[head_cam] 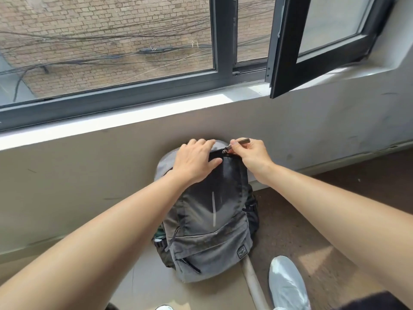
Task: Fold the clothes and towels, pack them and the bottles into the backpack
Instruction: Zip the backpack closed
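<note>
Nearest, well below the grip, a pale shoe [287, 285] stands on the brown floor [290, 220]. Beside it the backpack [210, 231] sits upright against the wall [89, 175] – grey woven fabric below, smoother dark nylon above, with a thin reflective stripe. A small dark label patch [242, 252] marks its front pocket; the writing is too small to read. Something green shows in the side pocket, possibly a bottle. At the rounded top, the right hand [250, 153] pinches the metal zipper pull [242, 140] between thumb and forefinger. Just left of that pinch, the left hand [196, 162] lies flat, fingers spread, on the bag's crown. Beyond the grip – a white sill [134, 113], dark window frame [223, 41], brick wall [111, 30] and cables.
</note>
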### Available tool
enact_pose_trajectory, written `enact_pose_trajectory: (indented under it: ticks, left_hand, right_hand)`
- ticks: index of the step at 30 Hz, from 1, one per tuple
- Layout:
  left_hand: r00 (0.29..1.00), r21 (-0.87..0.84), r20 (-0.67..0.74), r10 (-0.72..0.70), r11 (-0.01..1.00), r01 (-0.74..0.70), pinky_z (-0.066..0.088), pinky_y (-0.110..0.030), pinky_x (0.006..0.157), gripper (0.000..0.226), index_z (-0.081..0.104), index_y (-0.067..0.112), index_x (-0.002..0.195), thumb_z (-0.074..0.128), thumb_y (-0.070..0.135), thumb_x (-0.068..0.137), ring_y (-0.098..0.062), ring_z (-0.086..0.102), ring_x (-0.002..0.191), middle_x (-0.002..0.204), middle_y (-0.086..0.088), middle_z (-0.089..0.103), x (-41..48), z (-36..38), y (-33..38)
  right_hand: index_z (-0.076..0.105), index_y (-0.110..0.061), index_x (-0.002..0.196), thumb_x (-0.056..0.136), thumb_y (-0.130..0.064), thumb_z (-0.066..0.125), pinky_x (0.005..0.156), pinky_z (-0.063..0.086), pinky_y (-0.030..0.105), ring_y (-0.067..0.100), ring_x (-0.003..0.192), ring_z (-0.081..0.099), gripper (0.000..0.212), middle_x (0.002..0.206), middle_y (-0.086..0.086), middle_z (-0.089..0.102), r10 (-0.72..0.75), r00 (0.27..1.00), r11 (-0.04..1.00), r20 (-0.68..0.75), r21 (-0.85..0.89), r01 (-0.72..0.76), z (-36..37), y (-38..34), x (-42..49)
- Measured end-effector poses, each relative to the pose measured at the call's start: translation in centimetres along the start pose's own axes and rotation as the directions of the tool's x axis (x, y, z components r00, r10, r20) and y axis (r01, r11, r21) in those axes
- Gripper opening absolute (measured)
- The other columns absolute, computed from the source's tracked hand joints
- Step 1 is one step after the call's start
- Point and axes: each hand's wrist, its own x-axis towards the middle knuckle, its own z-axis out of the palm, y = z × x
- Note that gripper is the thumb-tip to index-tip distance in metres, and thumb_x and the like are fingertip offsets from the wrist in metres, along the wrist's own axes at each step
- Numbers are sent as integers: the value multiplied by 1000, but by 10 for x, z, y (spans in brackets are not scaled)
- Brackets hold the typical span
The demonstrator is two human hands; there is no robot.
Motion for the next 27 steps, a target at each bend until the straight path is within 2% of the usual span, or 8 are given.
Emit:
enact_pose_trajectory:
  ticks: [4, 8, 11, 13, 16, 19, 23, 27]
  left_hand:
    - [998, -73, -52, -43, 997, 40, 35, -35, 69, 26, 72, 22, 105, 59, 44, 100, -31, 61, 103, 102, 1, 62, 14, 1, 4]
    - [981, -158, -169, -92, 985, 66, 36, -34, 70, 23, 76, 24, 107, 61, 39, 100, -30, 61, 100, 99, 2, 62, 16, -1, -5]
    - [963, -184, -226, -147, 977, 105, 38, -34, 70, 22, 79, 24, 106, 62, 37, 100, -31, 61, 94, 95, 2, 63, 11, -2, -19]
    - [952, -212, -250, -179, 969, 126, 39, -34, 71, 20, 79, 25, 106, 64, 36, 100, -30, 61, 93, 94, 4, 64, 9, -1, -26]
    - [936, -260, -264, -233, 952, 164, 39, -33, 74, 20, 80, 27, 108, 65, 37, 99, -29, 63, 94, 98, 5, 67, 8, -1, -30]
    - [924, -276, -276, -266, 942, 189, 44, -34, 77, 21, 80, 27, 108, 66, 38, 98, -29, 64, 95, 99, 4, 69, 8, 1, -35]
    - [925, -266, -266, -270, 943, 199, 44, -35, 80, 20, 80, 26, 109, 65, 36, 99, -30, 63, 98, 102, 2, 69, 10, 4, -33]
    - [940, -176, -234, -249, 961, 211, 46, -42, 86, 22, 77, 21, 110, 60, 29, 98, -33, 59, 108, 110, -4, 69, 15, 4, -28]
  right_hand:
    - [77, -13, 84, 97, -29, 67, 90, 55, 36, 18, 86, 74, 23, 84, 4, 78, -21, 1000, 1000, -22, -23, 20, -10, 3, 4]
    - [75, -15, 72, 97, -28, 65, 79, 51, 28, 13, 74, 69, 30, 77, 4, 77, 33, 981, 994, -191, -91, -52, -12, 12, 14]
    - [72, -14, 63, 95, -28, 66, 73, 55, 32, 20, 67, 70, 36, 72, 9, 76, 184, 940, 978, -288, -47, -205, -12, 34, 20]
    - [69, -13, 62, 96, -28, 66, 58, 55, 28, 22, 58, 68, 37, 65, 9, 72, 296, 906, 951, -302, 8, -308, -13, 54, 20]
    - [64, -9, 65, 98, -26, 63, 38, 42, 19, 15, 41, 55, 37, 61, 9, 61, 453, 852, 888, -261, 54, -456, -14, 90, 9]
    - [66, -6, 63, 97, -28, 64, 39, 42, 21, 14, 35, 48, 41, 54, 6, 59, 556, 794, 817, -246, -12, -576, -18, 127, -15]
    - [72, -2, 69, 96, -31, 65, 44, 49, 26, 17, 41, 51, 41, 58, 9, 64, 589, 766, 786, -256, -40, -617, -20, 141, -28]
    - [72, -6, 75, 98, -31, 63, 61, 55, 33, 22, 60, 68, 35, 80, 12, 76, 578, 790, 816, -206, 128, -564, -26, 142, -22]
